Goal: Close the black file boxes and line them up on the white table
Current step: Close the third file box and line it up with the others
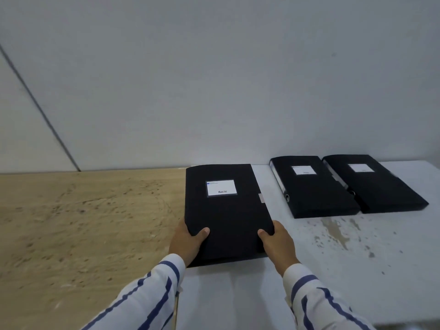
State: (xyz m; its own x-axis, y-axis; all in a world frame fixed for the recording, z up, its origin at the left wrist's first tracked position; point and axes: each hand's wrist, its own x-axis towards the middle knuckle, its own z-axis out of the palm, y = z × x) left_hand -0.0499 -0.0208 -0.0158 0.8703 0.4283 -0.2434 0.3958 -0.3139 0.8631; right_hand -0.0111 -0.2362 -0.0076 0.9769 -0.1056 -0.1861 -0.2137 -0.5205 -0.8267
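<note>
Hands clamp third file box at the counter's left edge

Head view: both hands hold one closed black file box (pixel 228 210) by its near end. The left hand (pixel 187 241) wraps the near left corner, thumb on the lid and fingers hidden beneath; the right hand (pixel 277 244) does the same at the near right corner. Each grip is clamped on the box. Whether the box rests flat on the white counter (pixel 333 270) or is slightly lifted cannot be told. It sits at the counter's left edge, its left side right at the seam with the tan wooden surface (pixel 83 222). A white label (pixel 221 187) shows on its lid, and a small pale tab (pixel 261 197) sits on its right edge.

Two more closed black file boxes lie farther right, near the wall (pixel 214 79). The middle box (pixel 314 186) and the right box (pixel 373 184) lie side by side, angled alike, with long sides touching or nearly so. A gap of bare counter separates them from the held box. Striped sleeves (pixel 147 294) cover both forearms. Brownish stains (pixel 338 232) mark the counter in front of the two boxes.
</note>
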